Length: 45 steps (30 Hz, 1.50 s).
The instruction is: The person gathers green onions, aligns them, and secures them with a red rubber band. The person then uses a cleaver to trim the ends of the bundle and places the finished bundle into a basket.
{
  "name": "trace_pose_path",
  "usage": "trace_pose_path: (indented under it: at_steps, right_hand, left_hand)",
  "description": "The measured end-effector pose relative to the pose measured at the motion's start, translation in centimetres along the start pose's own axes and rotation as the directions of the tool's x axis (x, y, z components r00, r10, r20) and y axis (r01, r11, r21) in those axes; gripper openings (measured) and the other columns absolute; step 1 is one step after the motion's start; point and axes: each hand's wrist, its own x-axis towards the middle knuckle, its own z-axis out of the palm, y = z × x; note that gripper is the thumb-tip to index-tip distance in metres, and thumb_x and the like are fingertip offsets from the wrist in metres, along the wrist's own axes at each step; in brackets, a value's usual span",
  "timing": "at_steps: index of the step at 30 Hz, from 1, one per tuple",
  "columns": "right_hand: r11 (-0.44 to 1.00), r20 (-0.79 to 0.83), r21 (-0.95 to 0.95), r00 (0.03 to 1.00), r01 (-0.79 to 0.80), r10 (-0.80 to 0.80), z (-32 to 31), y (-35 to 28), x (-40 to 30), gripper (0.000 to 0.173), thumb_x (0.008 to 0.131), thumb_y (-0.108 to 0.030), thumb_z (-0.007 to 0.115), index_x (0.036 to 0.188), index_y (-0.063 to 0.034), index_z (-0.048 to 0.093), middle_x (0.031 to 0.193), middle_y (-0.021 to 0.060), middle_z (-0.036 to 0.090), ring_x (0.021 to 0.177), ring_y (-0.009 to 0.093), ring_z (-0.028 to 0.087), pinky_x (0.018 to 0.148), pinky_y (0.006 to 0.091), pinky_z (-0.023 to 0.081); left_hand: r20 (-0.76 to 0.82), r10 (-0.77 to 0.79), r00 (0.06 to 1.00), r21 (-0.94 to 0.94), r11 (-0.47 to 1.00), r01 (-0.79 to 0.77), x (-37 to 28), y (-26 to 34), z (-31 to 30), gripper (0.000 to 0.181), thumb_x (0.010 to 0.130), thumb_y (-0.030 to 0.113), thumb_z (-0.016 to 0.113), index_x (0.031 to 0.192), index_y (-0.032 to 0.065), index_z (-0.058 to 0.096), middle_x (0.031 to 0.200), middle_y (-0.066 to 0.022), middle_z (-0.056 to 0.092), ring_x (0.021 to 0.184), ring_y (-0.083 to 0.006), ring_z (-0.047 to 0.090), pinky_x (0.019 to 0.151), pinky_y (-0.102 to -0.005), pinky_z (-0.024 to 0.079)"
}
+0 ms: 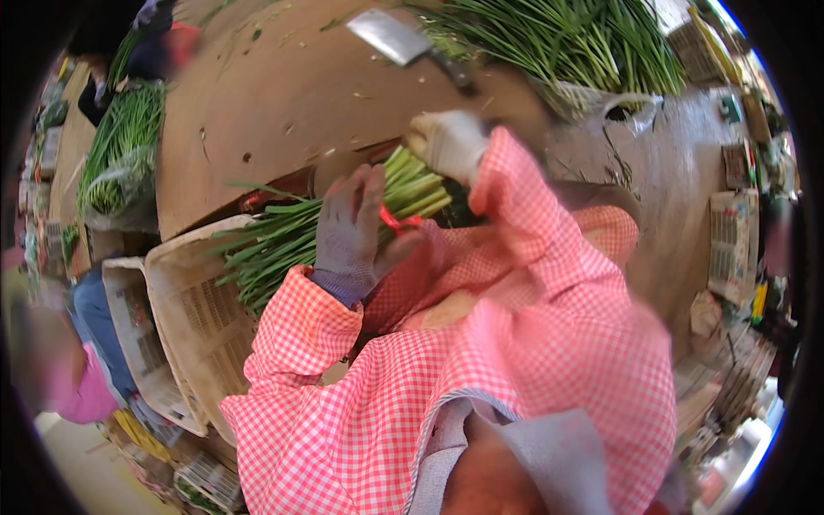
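My left hand (354, 238), in a grey-purple knit glove, holds a bunch of long green leafy stems (277, 238) across my lap. Red tape (394, 221) goes around the bunch near its pale cut ends. My right hand (447, 143), in a whitish glove, is curled and a little blurred just beyond those ends; whether it touches them or holds anything cannot be told. A cleaver (389, 37) with a dark handle lies on the brown board beyond my hands. A large heap of the same green stems (566, 38) lies on clear plastic at the top right.
Two pale plastic crates (199, 309) stand at my left. The brown board (270, 116) reaches in front of me, with scraps on it. More green stems (125, 141) lie in plastic at the left. Another person in a pink top (84, 386) is at the lower left, and another's gloved hand is at the top left.
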Motion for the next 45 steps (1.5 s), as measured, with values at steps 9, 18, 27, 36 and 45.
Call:
trace_pose_path:
  at_steps: [9, 18, 27, 36, 45]
  right_hand:
    - [0.906, -0.229, 0.418, 0.958, -0.064, 0.173, -4.4, 2.1, -3.7, 0.022, 0.080, -0.020, 0.064, 0.095, -0.0046, 0.067, 0.088, 0.0142, 0.068, 0.083, 0.026, 0.067, 0.073, 0.0325, 0.052]
    - [0.917, 0.114, 0.234, 0.946, -0.323, 0.304, 2.0, 4.6, -4.3, 0.030, 0.085, -0.032, 0.054, 0.098, -0.0085, 0.067, 0.094, 0.0162, 0.066, 0.090, 0.032, 0.063, 0.081, 0.0400, 0.049]
    - [0.962, -0.229, 0.067, 0.934, -0.265, 0.273, -4.4, 9.1, 0.4, 0.030, 0.076, -0.028, 0.064, 0.099, -0.0088, 0.066, 0.098, 0.0167, 0.063, 0.092, 0.032, 0.061, 0.081, 0.0409, 0.048]
    - [0.963, 0.096, -0.193, 0.973, -0.189, 0.210, -3.4, 11.6, 7.5, 0.045, 0.067, -0.024, 0.071, 0.107, -0.0070, 0.062, 0.092, 0.0192, 0.064, 0.088, 0.034, 0.062, 0.077, 0.0412, 0.051]
    - [0.918, -0.048, 0.379, 0.988, -0.118, 0.147, -1.3, 11.5, 7.2, 0.041, 0.070, -0.035, 0.063, 0.098, -0.0044, 0.064, 0.077, 0.0193, 0.064, 0.074, 0.033, 0.064, 0.068, 0.0406, 0.050]
  left_hand:
    - [0.005, -0.145, 0.989, 0.229, 0.963, 0.140, -4.2, 4.4, -0.9, 0.107, 0.062, 0.042, 0.080, 0.141, -0.0012, 0.023, 0.140, -0.0261, 0.029, 0.126, -0.0435, 0.032, 0.103, -0.0532, 0.029]
    - [-0.072, -0.036, 0.997, 0.301, 0.952, 0.057, -3.7, -1.3, 1.1, 0.117, 0.056, 0.033, 0.085, 0.144, 0.0047, 0.014, 0.136, -0.0279, 0.033, 0.120, -0.0452, 0.039, 0.099, -0.0529, 0.034]
    - [0.420, -0.476, 0.772, -0.163, 0.798, 0.581, 3.6, -4.9, -6.1, 0.078, 0.069, 0.013, 0.073, 0.136, -0.0004, 0.035, 0.114, -0.0123, 0.060, 0.101, -0.0185, 0.058, 0.090, -0.0327, 0.045]
    - [0.534, -0.544, 0.647, -0.050, 0.743, 0.667, 7.9, -15.8, -5.2, 0.095, 0.065, 0.025, 0.078, 0.140, -0.0045, 0.028, 0.128, -0.0216, 0.051, 0.118, -0.0274, 0.049, 0.099, -0.0357, 0.038]
    - [0.292, -0.361, 0.886, 0.390, 0.891, 0.235, 9.0, -14.6, 0.1, 0.105, 0.062, 0.035, 0.082, 0.140, -0.0038, 0.024, 0.129, -0.0280, 0.042, 0.118, -0.0413, 0.045, 0.098, -0.0439, 0.039]
